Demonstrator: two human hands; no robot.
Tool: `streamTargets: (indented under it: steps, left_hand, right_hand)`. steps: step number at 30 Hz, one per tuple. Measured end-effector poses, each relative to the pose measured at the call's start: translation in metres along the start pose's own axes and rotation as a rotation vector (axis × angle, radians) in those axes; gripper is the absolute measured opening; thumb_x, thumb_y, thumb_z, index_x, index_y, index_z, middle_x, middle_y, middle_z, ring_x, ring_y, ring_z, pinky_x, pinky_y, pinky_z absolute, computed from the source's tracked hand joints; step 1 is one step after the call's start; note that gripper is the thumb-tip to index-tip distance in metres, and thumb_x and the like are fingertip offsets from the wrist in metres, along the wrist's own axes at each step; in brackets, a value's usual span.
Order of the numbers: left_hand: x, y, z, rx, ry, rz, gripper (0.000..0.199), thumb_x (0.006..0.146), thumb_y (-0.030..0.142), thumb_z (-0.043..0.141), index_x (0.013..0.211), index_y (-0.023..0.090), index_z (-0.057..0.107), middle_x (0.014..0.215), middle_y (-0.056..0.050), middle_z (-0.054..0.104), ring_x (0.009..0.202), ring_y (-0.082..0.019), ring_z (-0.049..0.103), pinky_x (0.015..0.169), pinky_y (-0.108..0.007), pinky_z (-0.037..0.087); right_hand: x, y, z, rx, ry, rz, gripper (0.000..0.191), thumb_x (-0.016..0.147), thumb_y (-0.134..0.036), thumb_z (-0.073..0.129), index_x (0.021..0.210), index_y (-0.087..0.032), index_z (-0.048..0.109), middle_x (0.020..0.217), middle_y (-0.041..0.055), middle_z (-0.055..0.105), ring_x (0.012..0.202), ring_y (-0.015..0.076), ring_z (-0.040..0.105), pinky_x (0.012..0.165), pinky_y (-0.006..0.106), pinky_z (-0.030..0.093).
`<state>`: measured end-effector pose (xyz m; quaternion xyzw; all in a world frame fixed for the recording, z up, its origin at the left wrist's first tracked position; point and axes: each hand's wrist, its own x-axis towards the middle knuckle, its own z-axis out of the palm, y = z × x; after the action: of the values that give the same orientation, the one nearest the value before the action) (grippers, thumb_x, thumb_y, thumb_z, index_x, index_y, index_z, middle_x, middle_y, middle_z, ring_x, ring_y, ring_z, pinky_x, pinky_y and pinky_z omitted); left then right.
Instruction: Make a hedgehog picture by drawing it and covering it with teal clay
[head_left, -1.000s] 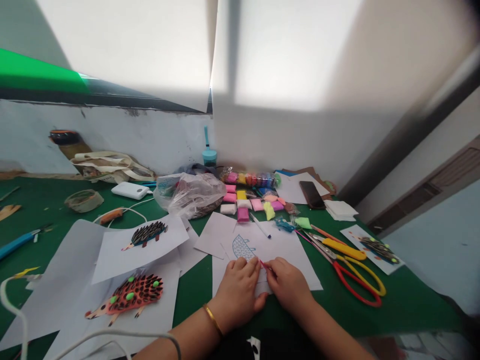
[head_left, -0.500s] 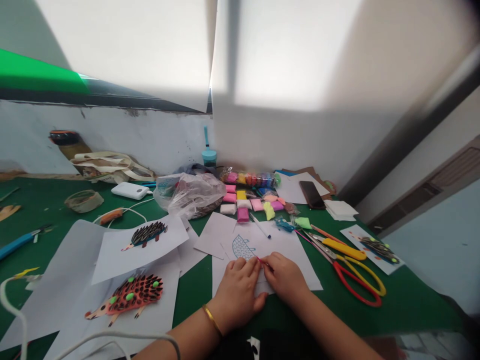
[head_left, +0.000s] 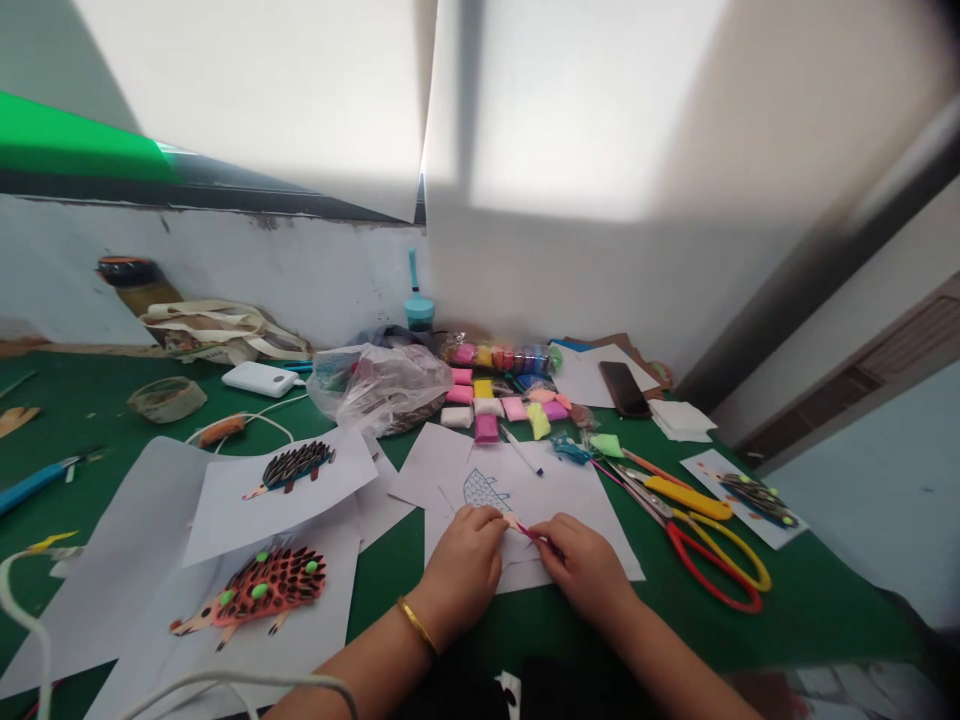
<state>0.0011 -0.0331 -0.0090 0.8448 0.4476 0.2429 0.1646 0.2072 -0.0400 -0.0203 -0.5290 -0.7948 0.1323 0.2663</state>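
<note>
A white sheet of paper point(head_left: 600, 540) lies before me with a blue outline drawing of a scaly-backed animal point(head_left: 484, 490) on it. My left hand point(head_left: 466, 560) rests on the lower part of this sheet, its fingers bent and close together. Beside its fingertips shows a small peach-coloured piece of clay point(head_left: 512, 520); whether the fingers grip it is hidden. Between the thumb and fingers of my right hand point(head_left: 577, 555) is a thin pink modelling tool point(head_left: 523, 530), its tip at the peach clay. The drawing's lower end is covered by my left hand.
Coloured clay packets point(head_left: 486, 428) and a white pen point(head_left: 523, 452) lie beyond the sheet. Scissors point(head_left: 697, 545) and a yellow-handled cutter point(head_left: 688, 496) are at right. Finished hedgehog pictures point(head_left: 274, 590) lie left, with a white cable point(head_left: 247, 678) near my left forearm. A phone point(head_left: 622, 388) lies farther back.
My left hand has drawn back slightly left and its thumb has tucked in, uncovering the peach clay. My right hand has shifted a little right and down with the pink tool.
</note>
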Motion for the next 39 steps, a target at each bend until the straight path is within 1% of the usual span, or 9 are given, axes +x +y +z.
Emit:
streamTargets:
  steps: [6, 10, 17, 22, 26, 29, 32, 35, 39]
  left_hand:
    - [0.003, 0.001, 0.003, 0.162, 0.012, 0.029, 0.021, 0.089, 0.008, 0.048, 0.094, 0.020, 0.064, 0.103, -0.005, 0.062, 0.096, -0.023, 0.053, 0.089, -0.040, 0.047]
    - [0.003, 0.001, 0.002, 0.163, 0.025, -0.010, 0.015, 0.088, 0.012, 0.053, 0.094, 0.021, 0.063, 0.106, -0.005, 0.062, 0.100, -0.024, 0.054, 0.092, -0.042, 0.046]
    - [0.002, -0.003, 0.003, 0.090, 0.016, -0.080, 0.038, 0.078, 0.010, 0.061, 0.114, 0.020, 0.058, 0.119, -0.006, 0.060, 0.112, -0.025, 0.051, 0.101, -0.042, 0.042]
    - [0.003, -0.005, 0.005, 0.089, -0.004, -0.074, 0.038, 0.078, 0.012, 0.060, 0.115, 0.024, 0.060, 0.118, -0.005, 0.059, 0.111, -0.025, 0.051, 0.100, -0.043, 0.043]
    - [0.003, -0.007, 0.006, 0.082, 0.006, -0.075, 0.037, 0.078, 0.012, 0.061, 0.114, 0.022, 0.061, 0.117, -0.006, 0.060, 0.110, -0.026, 0.052, 0.100, -0.044, 0.043]
    - [0.003, -0.008, 0.005, 0.069, 0.035, -0.066, 0.036, 0.078, 0.012, 0.062, 0.114, 0.018, 0.060, 0.117, -0.008, 0.061, 0.110, -0.026, 0.053, 0.100, -0.044, 0.045]
    - [0.003, -0.009, 0.005, 0.084, 0.046, -0.043, 0.029, 0.079, 0.011, 0.064, 0.108, 0.017, 0.063, 0.115, -0.009, 0.063, 0.107, -0.026, 0.056, 0.097, -0.043, 0.048]
    - [0.002, -0.010, 0.006, 0.175, 0.028, 0.017, 0.020, 0.084, 0.014, 0.063, 0.103, 0.016, 0.065, 0.116, -0.010, 0.064, 0.103, -0.026, 0.059, 0.092, -0.043, 0.052]
    - [0.001, -0.011, 0.011, 0.309, 0.043, 0.107, 0.021, 0.090, 0.014, 0.056, 0.108, 0.014, 0.066, 0.120, -0.014, 0.064, 0.103, -0.028, 0.061, 0.090, -0.044, 0.053]
  right_hand:
    - [0.001, 0.000, 0.001, -0.074, -0.005, -0.023, 0.022, 0.096, -0.024, 0.047, 0.096, -0.023, 0.070, 0.082, 0.0031, 0.064, 0.076, 0.0176, 0.062, 0.069, 0.027, 0.046]
    - [0.001, 0.001, 0.000, -0.069, -0.019, -0.022, 0.022, 0.096, -0.024, 0.047, 0.097, -0.023, 0.070, 0.083, 0.0033, 0.064, 0.077, 0.0176, 0.062, 0.070, 0.027, 0.046]
    - [0.000, -0.002, 0.001, -0.147, -0.064, -0.042, 0.023, 0.093, -0.020, 0.049, 0.098, -0.023, 0.071, 0.082, 0.0031, 0.064, 0.075, 0.0169, 0.061, 0.068, 0.026, 0.043]
    - [0.004, -0.010, 0.003, -0.279, -0.128, -0.066, 0.023, 0.090, -0.020, 0.053, 0.101, -0.023, 0.073, 0.080, 0.0032, 0.065, 0.073, 0.0170, 0.060, 0.064, 0.026, 0.040]
    - [0.012, -0.016, 0.001, -0.328, -0.175, -0.064, 0.022, 0.090, -0.021, 0.054, 0.102, -0.025, 0.073, 0.080, 0.0028, 0.065, 0.072, 0.0169, 0.060, 0.063, 0.026, 0.038]
    - [0.016, -0.017, -0.003, -0.288, -0.179, -0.034, 0.022, 0.091, -0.020, 0.052, 0.098, -0.024, 0.072, 0.081, 0.0030, 0.065, 0.074, 0.0172, 0.061, 0.064, 0.026, 0.039]
    - [0.016, -0.012, -0.006, -0.185, -0.130, 0.023, 0.022, 0.091, -0.019, 0.050, 0.096, -0.023, 0.071, 0.085, 0.0034, 0.066, 0.078, 0.0178, 0.062, 0.068, 0.026, 0.042]
    - [0.015, -0.004, -0.005, -0.062, -0.074, 0.077, 0.021, 0.092, -0.021, 0.049, 0.098, -0.022, 0.069, 0.088, 0.0036, 0.065, 0.082, 0.0182, 0.063, 0.073, 0.027, 0.044]
    - [0.013, 0.006, -0.001, 0.043, -0.065, 0.117, 0.020, 0.095, -0.028, 0.049, 0.096, -0.023, 0.069, 0.085, 0.0028, 0.065, 0.081, 0.0183, 0.061, 0.074, 0.028, 0.045]
